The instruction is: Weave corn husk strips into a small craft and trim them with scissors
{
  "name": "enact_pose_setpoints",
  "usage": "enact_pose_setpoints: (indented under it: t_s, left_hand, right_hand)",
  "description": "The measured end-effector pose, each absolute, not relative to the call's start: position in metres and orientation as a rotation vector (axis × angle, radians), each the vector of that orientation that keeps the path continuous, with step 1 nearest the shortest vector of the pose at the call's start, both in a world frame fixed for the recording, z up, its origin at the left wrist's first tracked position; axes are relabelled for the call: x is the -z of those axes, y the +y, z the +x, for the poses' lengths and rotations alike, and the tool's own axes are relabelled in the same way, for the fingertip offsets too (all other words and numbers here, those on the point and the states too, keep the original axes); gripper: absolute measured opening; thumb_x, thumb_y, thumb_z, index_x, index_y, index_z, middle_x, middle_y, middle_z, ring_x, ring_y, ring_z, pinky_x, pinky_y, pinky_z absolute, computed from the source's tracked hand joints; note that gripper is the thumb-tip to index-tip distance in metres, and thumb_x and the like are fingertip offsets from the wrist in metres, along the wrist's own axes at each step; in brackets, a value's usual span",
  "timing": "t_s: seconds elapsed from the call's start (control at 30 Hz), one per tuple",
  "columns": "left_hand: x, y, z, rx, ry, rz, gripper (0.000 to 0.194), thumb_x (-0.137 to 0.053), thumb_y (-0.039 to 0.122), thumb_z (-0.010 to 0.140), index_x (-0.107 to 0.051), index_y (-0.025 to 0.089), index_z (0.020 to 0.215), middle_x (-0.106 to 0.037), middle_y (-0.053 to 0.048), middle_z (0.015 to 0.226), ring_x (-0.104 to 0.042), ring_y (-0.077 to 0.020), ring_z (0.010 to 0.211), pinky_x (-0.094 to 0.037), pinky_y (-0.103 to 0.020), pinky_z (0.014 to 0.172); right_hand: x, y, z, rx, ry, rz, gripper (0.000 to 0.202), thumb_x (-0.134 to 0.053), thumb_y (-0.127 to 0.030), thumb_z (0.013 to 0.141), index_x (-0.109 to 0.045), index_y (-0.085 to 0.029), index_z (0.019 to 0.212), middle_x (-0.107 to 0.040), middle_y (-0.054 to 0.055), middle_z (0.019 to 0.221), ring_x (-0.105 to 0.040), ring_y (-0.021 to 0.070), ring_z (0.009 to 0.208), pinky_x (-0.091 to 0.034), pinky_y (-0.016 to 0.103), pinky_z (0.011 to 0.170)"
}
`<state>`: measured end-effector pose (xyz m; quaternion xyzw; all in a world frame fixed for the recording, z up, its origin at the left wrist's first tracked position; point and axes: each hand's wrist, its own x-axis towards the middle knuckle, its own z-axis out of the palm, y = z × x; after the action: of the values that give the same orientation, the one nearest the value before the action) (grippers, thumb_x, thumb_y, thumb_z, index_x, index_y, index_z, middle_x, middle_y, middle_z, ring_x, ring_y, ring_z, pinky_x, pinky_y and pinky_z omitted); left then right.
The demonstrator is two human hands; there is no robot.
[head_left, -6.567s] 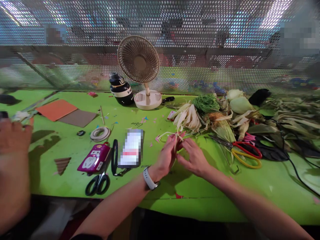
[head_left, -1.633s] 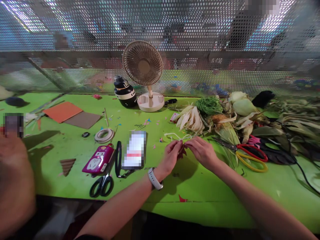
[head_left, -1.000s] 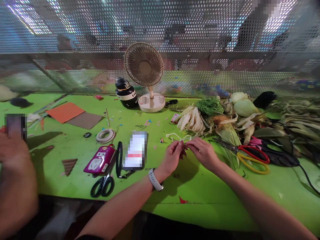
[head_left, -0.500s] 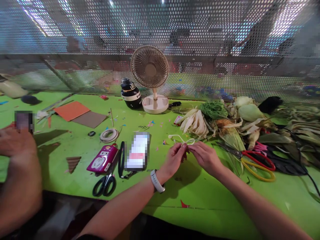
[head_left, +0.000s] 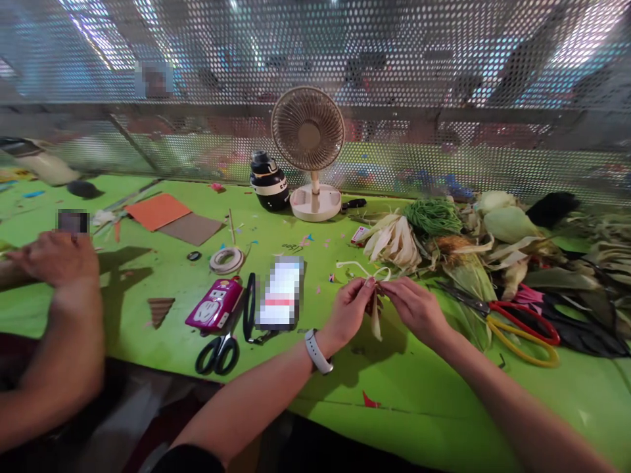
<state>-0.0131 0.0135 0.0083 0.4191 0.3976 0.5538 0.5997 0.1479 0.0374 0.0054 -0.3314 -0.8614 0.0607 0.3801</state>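
Note:
Above the green table my left hand [head_left: 347,310] is closed, thumb and fingers pinching a pale cord [head_left: 353,265] that curls out beyond the fingertips in a loop. My right hand [head_left: 415,310] meets it from the other side, its fingertips closed on the same cord. A pale strip, like corn husk [head_left: 376,320], hangs down between the two hands. The fingers hide the spot where cord and strip meet. Just beyond my right hand lies a bundle of dry corn husks [head_left: 393,244]. Red-and-yellow-handled scissors [head_left: 530,332] rest right of that hand.
Left of my hands lie a phone [head_left: 280,292], a purple power strip [head_left: 215,304], black scissors [head_left: 217,355] and a tape roll [head_left: 226,260]. A fan [head_left: 308,131] and a black bottle [head_left: 269,184] stand by the mesh partition. Another person's hand [head_left: 62,257] is far left.
The pale strip now hangs below my fingers, where it was not visible before. Both hands stay together at the cord. The whole view has shifted slightly, so things appear further right.

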Motion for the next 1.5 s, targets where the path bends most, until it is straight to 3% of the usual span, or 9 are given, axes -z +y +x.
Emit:
enact_pose_setpoints:
  t_s: [0.4, 0.6, 0.8, 1.03, 1.27, 1.5]
  left_hand:
    - [-0.009, 0.015, -0.015, -1.298, 0.919, 0.928, 0.032, -0.063, 0.045, 0.079, -0.057, 0.016, 0.066, -0.048, 0.003, 0.057, -0.042, -0.0076, 0.051, -0.035, -0.021, 0.050]
    - [-0.008, 0.019, -0.015, -1.342, 0.964, 0.874, 0.035, -0.067, 0.049, 0.073, -0.056, 0.017, 0.064, -0.046, 0.005, 0.054, -0.038, -0.0066, 0.049, -0.032, -0.020, 0.048]
    - [-0.010, 0.017, -0.015, -1.349, 0.927, 0.949, 0.035, -0.065, 0.050, 0.074, -0.055, 0.017, 0.065, -0.044, 0.005, 0.056, -0.036, -0.0073, 0.050, -0.031, -0.021, 0.048]
    - [-0.008, 0.018, -0.016, -1.337, 0.947, 1.014, 0.035, -0.063, 0.048, 0.077, -0.054, 0.017, 0.063, -0.045, 0.003, 0.061, -0.040, -0.0097, 0.059, -0.035, -0.022, 0.057]
    - [-0.011, 0.017, -0.015, -1.334, 0.952, 0.999, 0.032, -0.063, 0.049, 0.076, -0.066, 0.018, 0.079, -0.051, 0.001, 0.063, -0.044, -0.0107, 0.059, -0.038, -0.023, 0.057]
    - [-0.008, 0.017, -0.014, -1.416, 0.950, 0.941, 0.025, -0.066, 0.042, 0.076, -0.064, 0.018, 0.074, -0.055, 0.001, 0.070, -0.049, -0.0103, 0.066, -0.042, -0.021, 0.062]
  right_hand:
    - [-0.001, 0.041, 0.149, -0.122, -2.228, -0.889, 0.029, -0.045, -0.018, 0.093, -0.061, -0.022, 0.117, -0.070, 0.008, 0.092, -0.066, 0.0188, 0.080, -0.056, 0.033, 0.073]
    - [-0.012, 0.034, 0.144, 0.120, -2.210, -0.800, 0.051, -0.051, -0.012, 0.084, -0.046, -0.022, 0.134, -0.062, 0.012, 0.118, -0.056, 0.0263, 0.111, -0.048, 0.048, 0.094]
    - [-0.018, 0.027, 0.143, 0.162, -2.313, -0.626, 0.052, -0.058, -0.019, 0.081, -0.047, -0.022, 0.132, -0.061, 0.012, 0.121, -0.053, 0.0257, 0.117, -0.044, 0.050, 0.100]
    - [-0.020, 0.026, 0.144, 0.197, -2.216, -0.560, 0.031, -0.060, -0.015, 0.083, -0.063, -0.030, 0.110, -0.068, 0.004, 0.102, -0.061, 0.0194, 0.104, -0.050, 0.038, 0.092]
    - [-0.014, 0.028, 0.145, 0.108, -2.170, -0.609, 0.024, -0.058, -0.014, 0.084, -0.063, -0.026, 0.104, -0.068, 0.005, 0.098, -0.062, 0.0189, 0.098, -0.051, 0.039, 0.087]
    - [-0.014, 0.027, 0.144, 0.149, -2.190, -0.638, 0.023, -0.060, -0.015, 0.082, -0.064, -0.025, 0.103, -0.068, 0.005, 0.096, -0.062, 0.0184, 0.088, -0.050, 0.035, 0.078]
